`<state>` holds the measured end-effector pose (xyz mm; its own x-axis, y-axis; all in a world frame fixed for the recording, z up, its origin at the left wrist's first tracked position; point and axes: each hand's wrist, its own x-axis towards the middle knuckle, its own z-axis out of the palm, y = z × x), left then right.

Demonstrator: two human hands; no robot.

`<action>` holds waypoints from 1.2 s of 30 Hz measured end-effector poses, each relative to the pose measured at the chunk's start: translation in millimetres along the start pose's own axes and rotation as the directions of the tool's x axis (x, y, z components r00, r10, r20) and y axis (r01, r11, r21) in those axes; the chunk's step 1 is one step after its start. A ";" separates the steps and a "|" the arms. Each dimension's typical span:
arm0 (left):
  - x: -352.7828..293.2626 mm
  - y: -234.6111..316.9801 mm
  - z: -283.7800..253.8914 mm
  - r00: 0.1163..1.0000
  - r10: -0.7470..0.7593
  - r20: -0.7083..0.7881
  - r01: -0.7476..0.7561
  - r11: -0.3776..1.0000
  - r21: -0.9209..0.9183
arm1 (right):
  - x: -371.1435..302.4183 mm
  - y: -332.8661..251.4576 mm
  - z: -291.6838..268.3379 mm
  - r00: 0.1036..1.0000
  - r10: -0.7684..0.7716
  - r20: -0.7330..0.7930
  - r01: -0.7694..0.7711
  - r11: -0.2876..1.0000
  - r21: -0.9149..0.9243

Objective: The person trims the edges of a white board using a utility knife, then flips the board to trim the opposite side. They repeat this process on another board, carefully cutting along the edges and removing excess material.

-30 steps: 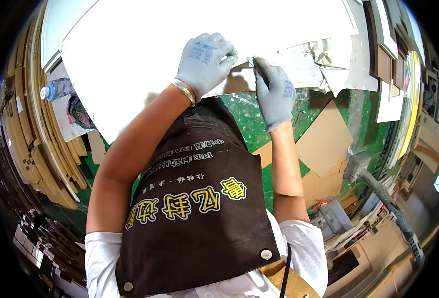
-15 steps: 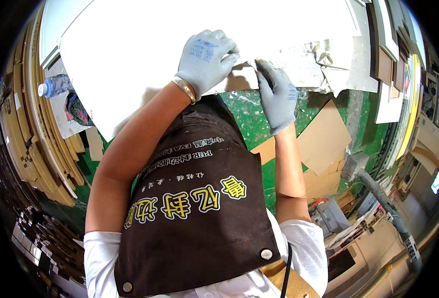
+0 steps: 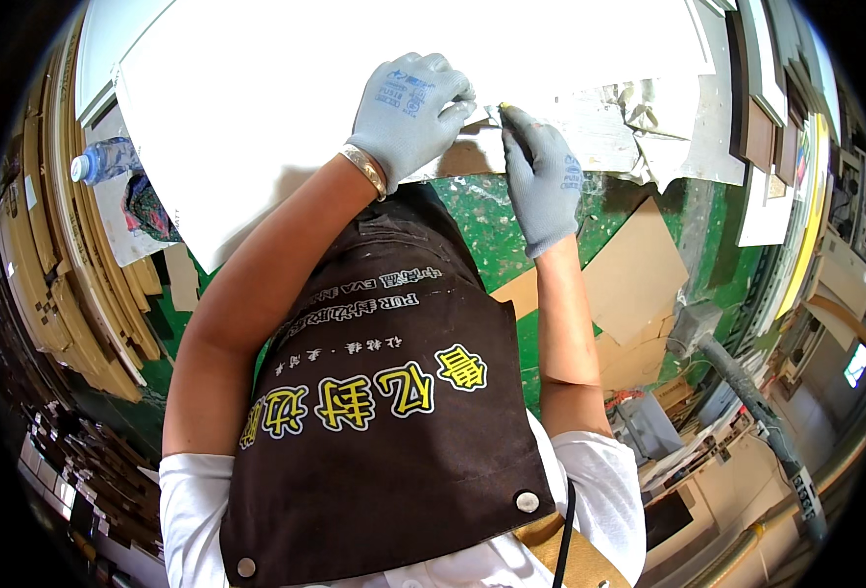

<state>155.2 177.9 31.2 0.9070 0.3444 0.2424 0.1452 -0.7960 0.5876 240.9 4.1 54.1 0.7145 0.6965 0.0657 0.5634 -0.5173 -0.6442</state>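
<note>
At the upper centre of the frame, the left hand curls over the white board; whether it grips, I cannot tell. Just right, the right hand pinches a small yellow-tipped thing.

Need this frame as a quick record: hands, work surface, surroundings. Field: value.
left hand: grey-gloved, fingers curled, over the white panel
right hand: grey-gloved, near the panel's close edge; small yellow bit at fingertips, grip unclear
left of panel: plastic bottle
floor: green, with cardboard
clothing: dark apron, white sleeves
</note>
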 end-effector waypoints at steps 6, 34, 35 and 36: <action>-0.1 5.6 -3.3 1.000 -0.005 -0.024 0.005 1.000 -0.007 | -1.2 13.9 2.3 0.991 0.101 -0.086 -0.086 0.984 0.159; 35.8 13.2 -10.1 0.934 -0.115 0.338 0.105 0.993 0.048 | -35.3 25.4 -10.9 0.962 0.212 -0.170 -0.161 0.949 0.271; 35.1 12.0 -9.6 0.935 -0.108 0.337 0.101 0.994 0.039 | -36.3 25.9 -11.2 0.963 0.210 -0.169 -0.159 0.949 0.272; 34.4 11.0 -8.8 0.936 -0.102 0.336 0.098 0.995 0.030 | -37.1 26.0 -11.4 0.964 0.208 -0.168 -0.157 0.949 0.272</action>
<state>184.5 185.4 52.7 0.9672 0.2368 -0.0923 0.2451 -0.7728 0.5854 233.8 -40.8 43.6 0.8753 0.4802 0.0573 0.3095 -0.4652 -0.8293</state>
